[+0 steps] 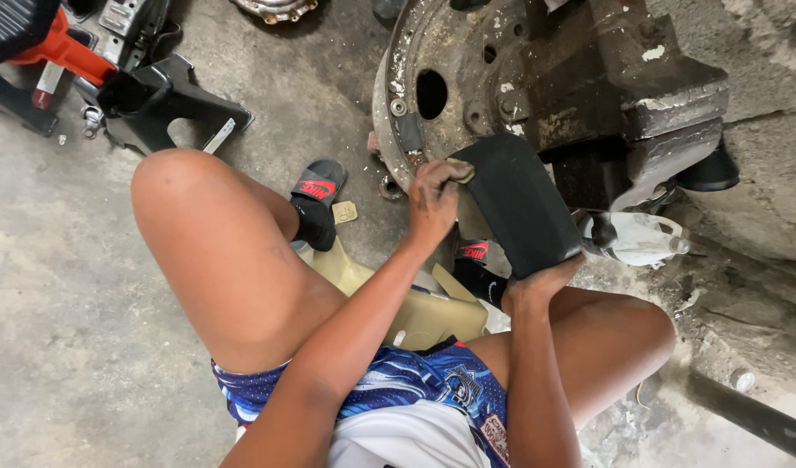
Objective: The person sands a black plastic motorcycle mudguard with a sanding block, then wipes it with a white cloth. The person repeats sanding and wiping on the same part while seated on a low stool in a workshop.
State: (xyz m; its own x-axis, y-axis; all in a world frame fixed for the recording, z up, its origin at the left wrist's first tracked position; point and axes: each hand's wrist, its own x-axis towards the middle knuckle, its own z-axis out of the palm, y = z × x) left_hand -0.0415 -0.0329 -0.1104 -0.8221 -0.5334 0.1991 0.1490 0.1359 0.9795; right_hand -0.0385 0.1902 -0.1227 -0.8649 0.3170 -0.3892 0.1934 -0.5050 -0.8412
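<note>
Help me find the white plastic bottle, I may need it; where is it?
In the head view, the white plastic bottle lies on the floor right of centre, under the rusty wheel hub, beside the curved black pad.

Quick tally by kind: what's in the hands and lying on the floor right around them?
Curved dark pad held in both hands: 1, left hand at its top, right hand at its lower end
Rusty metal hub: 1
White plastic bottle: 1
Black slippers with red marks: 2
Black metal stand: 1
Total: 6
</note>
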